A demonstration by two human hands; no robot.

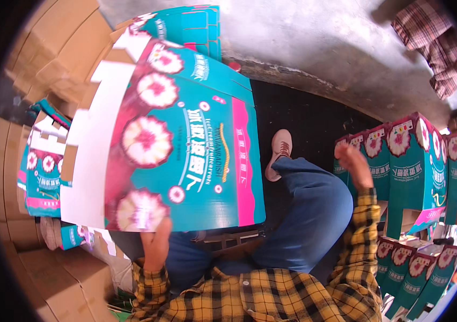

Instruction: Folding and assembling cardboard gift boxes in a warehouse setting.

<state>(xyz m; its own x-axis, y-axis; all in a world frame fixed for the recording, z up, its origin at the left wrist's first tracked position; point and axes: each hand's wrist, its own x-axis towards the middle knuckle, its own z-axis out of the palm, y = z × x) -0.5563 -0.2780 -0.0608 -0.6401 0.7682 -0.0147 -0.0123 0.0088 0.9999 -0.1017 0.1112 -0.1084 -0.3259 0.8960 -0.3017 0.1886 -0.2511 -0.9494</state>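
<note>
Left hand point(156, 244) grip pinches flat teal carton point(185, 139); right hand point(354, 163), fingers loose, touches folded boxes point(405, 161).

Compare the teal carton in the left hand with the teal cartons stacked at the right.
The held carton is flat and unfolded; the stacked cartons are folded up into boxes. The left hand grips the flat one; the right hand touches the stack. Both share teal print with pink-and-white flowers.
</note>
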